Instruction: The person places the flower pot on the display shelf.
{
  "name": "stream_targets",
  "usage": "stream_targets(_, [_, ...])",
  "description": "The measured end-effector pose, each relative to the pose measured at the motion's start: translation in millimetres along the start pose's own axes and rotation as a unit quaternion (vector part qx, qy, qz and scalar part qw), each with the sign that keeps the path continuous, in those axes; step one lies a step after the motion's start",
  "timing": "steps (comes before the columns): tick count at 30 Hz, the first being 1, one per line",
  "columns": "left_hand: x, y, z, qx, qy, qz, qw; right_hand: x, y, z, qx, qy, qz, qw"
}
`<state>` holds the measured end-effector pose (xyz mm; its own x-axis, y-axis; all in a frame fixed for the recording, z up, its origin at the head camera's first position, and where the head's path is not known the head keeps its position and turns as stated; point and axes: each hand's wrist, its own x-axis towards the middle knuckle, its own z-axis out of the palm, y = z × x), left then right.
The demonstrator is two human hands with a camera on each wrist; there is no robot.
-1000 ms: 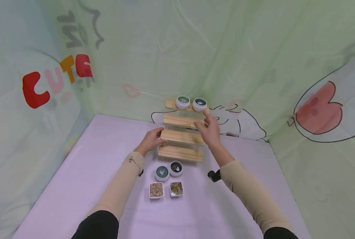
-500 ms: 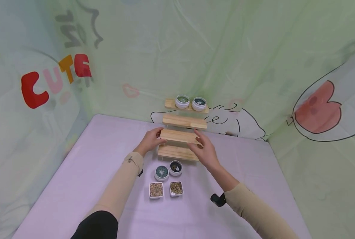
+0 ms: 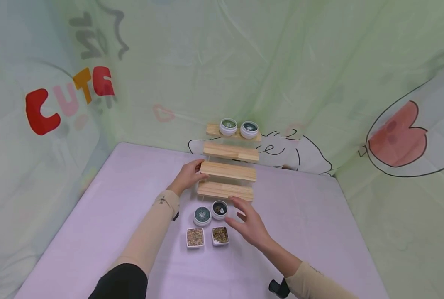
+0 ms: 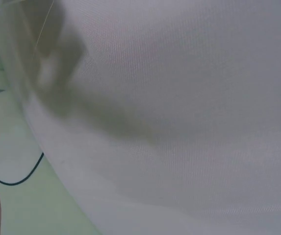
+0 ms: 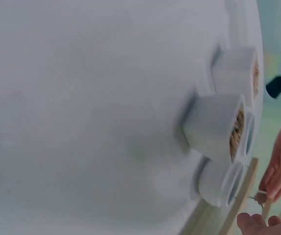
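Observation:
A tiered wooden display stand (image 3: 228, 170) has four pale slats stepping up toward the back. My left hand (image 3: 186, 177) grips the left end of its second slat from the front, thumb below and fingers behind. My right hand (image 3: 251, 226), fingers spread and holding nothing, is just right of a round white pot with dark contents (image 3: 220, 210). Beside that pot is a round pot with a blue-green top (image 3: 202, 216). Nearer are two square white pots of gravel, one pinkish (image 3: 195, 237), one brownish (image 3: 220, 236). In the right wrist view, my right fingertips (image 5: 258, 224) show at the bottom edge.
Two round white pots, one green-topped (image 3: 228, 126) and one dark-topped (image 3: 249, 129), sit on the top slat. A lilac cloth covers the table (image 3: 300, 216). Printed pale green curtains (image 3: 192, 74) hang close behind the stand and along both sides.
My right hand has come down from the top slat, past the lower slats, to beside the front round pots. My left hand has kept its grip on the stand.

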<state>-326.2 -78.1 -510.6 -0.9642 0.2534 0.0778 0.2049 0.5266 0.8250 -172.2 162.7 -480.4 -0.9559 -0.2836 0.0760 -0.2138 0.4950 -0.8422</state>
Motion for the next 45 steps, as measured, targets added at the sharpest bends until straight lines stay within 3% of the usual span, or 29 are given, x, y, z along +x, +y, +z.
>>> stream_targets(5, [1.1,-4.2,-0.1,0.002,-0.001,-0.001,1.0,-17.5,-3,11,0.02,-0.025,0.0,0.9995])
stream_targets(17, [2.0,-3.2,1.1,0.001,-0.003,-0.005,1.0,-37.8,29,28,0.052,-0.034,0.024,0.9977])
stream_targets(36, [0.6,-2.9,3.1,0.005,0.003,-0.004,1.0,-45.7,51,47,0.076,-0.028,-0.009,0.9967])
stream_targets(45, [1.8,-4.6,2.9,0.006,0.005,-0.001,1.0,-43.0,55,51,0.078,-0.026,0.001,0.9966])
